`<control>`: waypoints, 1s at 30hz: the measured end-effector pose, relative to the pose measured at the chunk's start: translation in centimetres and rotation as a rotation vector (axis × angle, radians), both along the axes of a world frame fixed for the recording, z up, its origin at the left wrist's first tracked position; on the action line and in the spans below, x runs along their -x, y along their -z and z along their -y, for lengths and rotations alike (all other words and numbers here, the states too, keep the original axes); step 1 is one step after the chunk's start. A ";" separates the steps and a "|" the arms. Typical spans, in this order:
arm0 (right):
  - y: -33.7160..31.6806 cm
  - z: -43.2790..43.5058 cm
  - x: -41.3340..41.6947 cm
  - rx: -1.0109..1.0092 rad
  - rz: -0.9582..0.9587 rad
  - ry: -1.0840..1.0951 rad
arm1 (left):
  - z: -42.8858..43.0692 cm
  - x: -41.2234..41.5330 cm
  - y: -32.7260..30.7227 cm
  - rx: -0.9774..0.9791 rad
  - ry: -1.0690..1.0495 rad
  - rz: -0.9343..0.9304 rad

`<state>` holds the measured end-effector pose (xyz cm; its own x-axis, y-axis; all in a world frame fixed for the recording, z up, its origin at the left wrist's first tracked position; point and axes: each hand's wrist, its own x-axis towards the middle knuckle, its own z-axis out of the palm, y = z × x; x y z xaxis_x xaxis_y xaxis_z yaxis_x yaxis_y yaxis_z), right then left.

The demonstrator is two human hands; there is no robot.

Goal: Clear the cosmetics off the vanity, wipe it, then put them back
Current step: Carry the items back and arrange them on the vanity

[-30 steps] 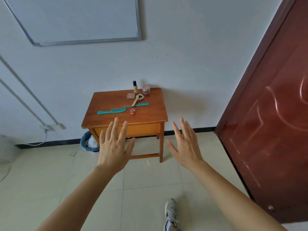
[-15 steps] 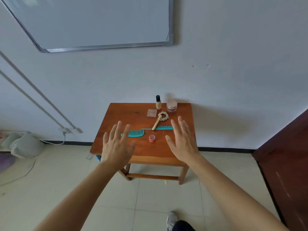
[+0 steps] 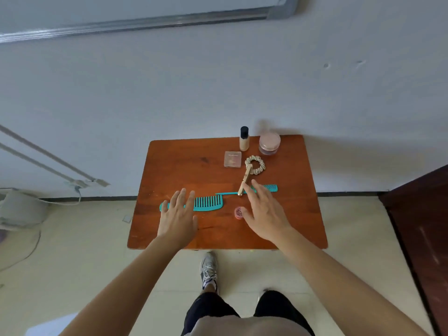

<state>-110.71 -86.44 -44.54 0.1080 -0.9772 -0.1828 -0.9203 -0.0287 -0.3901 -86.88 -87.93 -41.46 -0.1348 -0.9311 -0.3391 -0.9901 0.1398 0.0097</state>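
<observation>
The small wooden vanity table [image 3: 189, 166] stands against the white wall. On it lie a wide teal comb [image 3: 208, 204], a thin teal tail comb [image 3: 271, 188], a gold tube [image 3: 244, 178], a beige scrunchie [image 3: 260, 161], a square pink compact [image 3: 232, 159], a foundation bottle with a black cap [image 3: 244, 139], a pink jar [image 3: 269, 142] and a tiny red pot [image 3: 238, 212]. My left hand [image 3: 178, 218] hovers spread over the wide comb's handle. My right hand [image 3: 265, 210] hovers, fingers straight, over the tail comb beside the red pot. Neither holds anything.
A dark red door [image 3: 421, 214] stands at the right. A whiteboard [image 3: 145, 20] hangs on the wall above. A cable and a grey object [image 3: 21, 209] lie on the tiled floor at the left. My sneaker [image 3: 208, 267] is just in front of the table.
I have stepped up to the table, which now fills the view's middle. Both hands have moved forward from in front of its edge to over the combs.
</observation>
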 end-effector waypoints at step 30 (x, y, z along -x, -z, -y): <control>-2.0 -3.0 1.1 0.078 -0.144 0.324 | 4.8 1.1 -2.0 0.111 0.413 -0.018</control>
